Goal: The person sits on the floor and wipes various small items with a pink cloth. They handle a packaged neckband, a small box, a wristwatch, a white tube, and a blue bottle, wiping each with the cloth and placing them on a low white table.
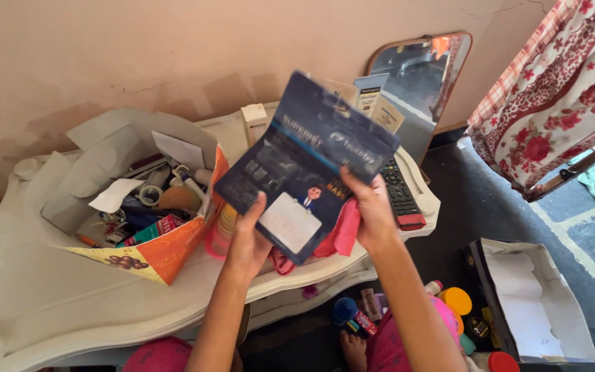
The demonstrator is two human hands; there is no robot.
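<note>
Head camera is looking down, and near the middle of the frame we are holding a dark blue flat package (pixel 304 162) with both hands. Our left hand (pixel 248 238) is gripping its lower edge, the thumb pressed on the front beside a white label and the other fingers hidden behind. Our right hand (pixel 372 210) is clamping its right edge, thumb in front and fingers behind. The package is tilting and is looking a little blurred. It is hanging above a white table (pixel 43 303), which is filling the lower left of the frame. Just under our hands a pink cloth (pixel 342 234) is lying on the table edge. At the left an open cardboard box (pixel 160 255) full of small things is standing. A black remote control (pixel 401 193) is lying to the right of the package, before a leaning mirror (pixel 425 76) in the upper right.
</note>
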